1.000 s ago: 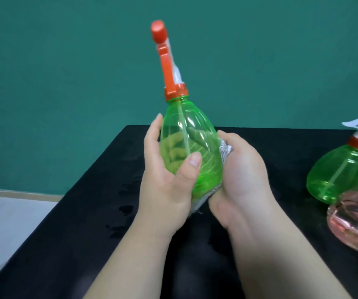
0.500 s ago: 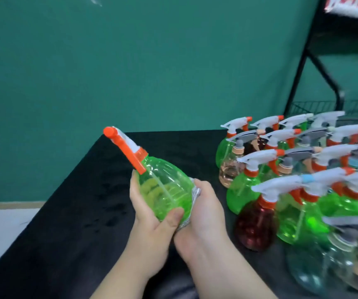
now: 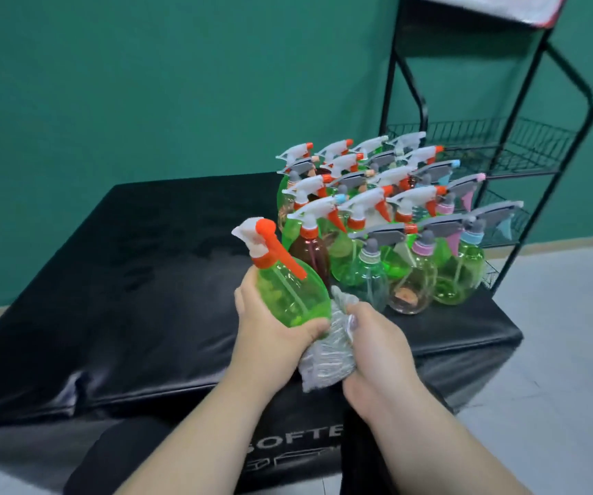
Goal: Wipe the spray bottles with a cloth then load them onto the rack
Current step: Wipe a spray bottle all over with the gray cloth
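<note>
Left hand [image 3: 270,339] grips the green bottle [image 3: 289,298] round its lower body, thumb across the front. It's held tilted, just above the near edge of the worktop [image 3: 145,280]. Right hand [image 3: 377,351] is closed on a bunched grey cloth [image 3: 327,360], pressed vs. the bottle's right side.

Handling, as we judge it: thin clear plastic, prob. very light, stiff enough to hold shape but would dent if squeezed. Smooth skin, so slippery, esp. if damp. Best holds are the round belly w/ a full wrap, or the neck under the orange-white trigger head [image 3: 259,237].

Contents: we see only a dip tube [image 3: 287,291] inside, no liquid line, so likely empty. Other bottles [image 3: 377,226] stand packed together behind (green, clear, brown), and look empty too, though we can't tell for all. Rack [image 3: 502,151] stands beyond them; no bottle shows in its wire baskets.
</note>
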